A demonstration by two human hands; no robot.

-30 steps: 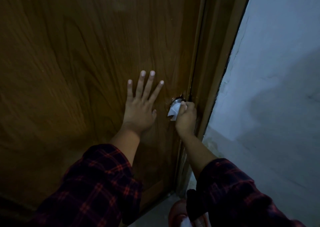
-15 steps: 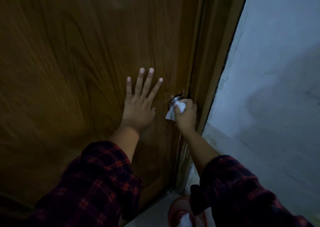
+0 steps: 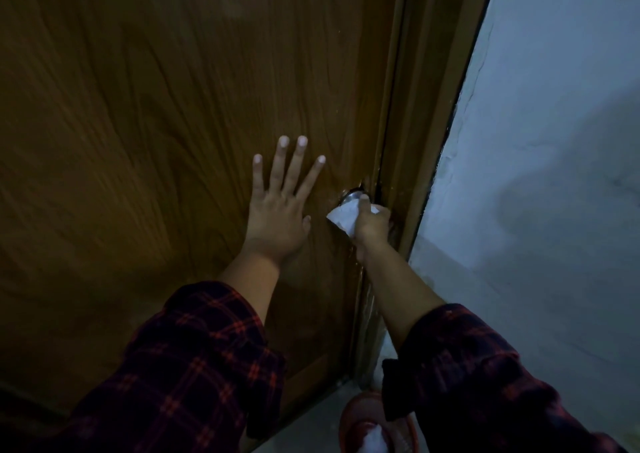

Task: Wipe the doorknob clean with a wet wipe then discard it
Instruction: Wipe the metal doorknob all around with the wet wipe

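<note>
One metal doorknob (image 3: 354, 197) sits at the right edge of the wooden door (image 3: 173, 141), close to the door frame (image 3: 433, 106), only its upper rim showing. Over its lower part lies a white wet wipe (image 3: 343, 217), crumpled and pressed against the knob by the right hand (image 3: 372, 225), whose fingers are curled closed around the wipe and knob. Just left of it, the left hand (image 3: 278, 220) lies flat on the door panel with all fingers spread wide. Both forearms emerge from dark plaid sleeves (image 3: 194, 366). Right of the frame stands a pale plastered wall (image 3: 554, 175). Below, on the floor by the door's bottom corner, a reddish round bin (image 3: 349, 418) shows something white inside.
</note>
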